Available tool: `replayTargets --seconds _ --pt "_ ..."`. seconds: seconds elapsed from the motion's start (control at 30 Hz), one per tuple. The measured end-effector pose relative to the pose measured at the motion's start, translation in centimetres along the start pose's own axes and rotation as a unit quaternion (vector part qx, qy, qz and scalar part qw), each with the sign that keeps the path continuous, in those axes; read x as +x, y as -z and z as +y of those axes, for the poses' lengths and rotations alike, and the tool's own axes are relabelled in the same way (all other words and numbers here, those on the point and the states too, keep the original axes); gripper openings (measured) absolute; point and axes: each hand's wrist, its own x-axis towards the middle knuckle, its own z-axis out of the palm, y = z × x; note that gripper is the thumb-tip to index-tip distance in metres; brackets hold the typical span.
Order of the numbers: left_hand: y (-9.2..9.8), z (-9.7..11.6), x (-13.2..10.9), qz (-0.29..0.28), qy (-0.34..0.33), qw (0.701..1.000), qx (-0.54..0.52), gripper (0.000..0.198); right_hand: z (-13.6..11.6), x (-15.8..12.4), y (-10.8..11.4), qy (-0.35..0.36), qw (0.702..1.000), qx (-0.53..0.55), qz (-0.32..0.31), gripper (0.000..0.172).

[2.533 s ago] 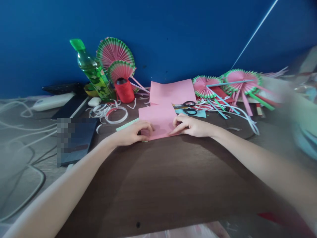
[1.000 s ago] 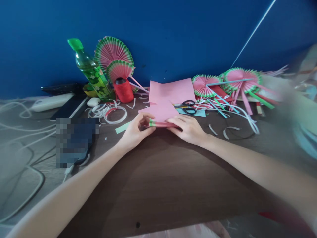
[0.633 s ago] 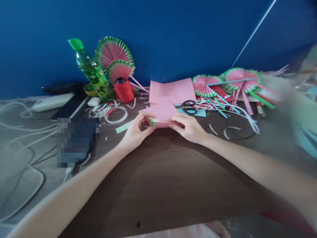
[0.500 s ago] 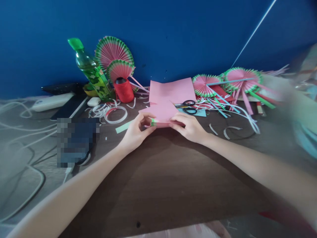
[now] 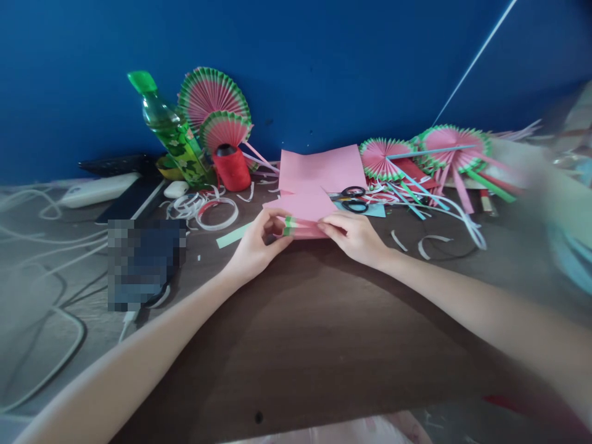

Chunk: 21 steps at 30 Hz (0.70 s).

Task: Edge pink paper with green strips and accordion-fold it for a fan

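Observation:
Both hands hold a pink sheet of paper (image 5: 306, 206) low over the table, near the middle of the head view. My left hand (image 5: 257, 243) pinches its left side, where a small green band (image 5: 289, 226) shows by the fingertips. At the right, my right hand (image 5: 352, 234) is closed on the paper's near edge with thumb and forefinger. The near edge looks folded into narrow strips. Just behind lies another pink sheet (image 5: 321, 166), and black-handled scissors (image 5: 354, 200) rest beyond my right hand.
Pleated pink-green paper fans (image 5: 215, 98) lean on the blue wall, near a green bottle (image 5: 173, 132) and a red thread spool (image 5: 231, 169). More fans (image 5: 451, 151) lie right. A blurred-out phone (image 5: 145, 262), cables and white paper strips (image 5: 217, 214) are at left.
The near edge of the pink paper has shifted slightly, and more of the green band and folded strip shows between my hands. My right fingers have moved a little on the edge.

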Motion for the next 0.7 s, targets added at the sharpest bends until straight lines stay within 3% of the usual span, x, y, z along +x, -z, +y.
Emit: replayTargets --seconds 0.7 --pt "-0.01 -0.15 0.09 -0.011 0.019 0.999 -0.028 0.038 0.0 -0.1 -0.21 0.074 0.996 -0.051 -0.003 0.029"
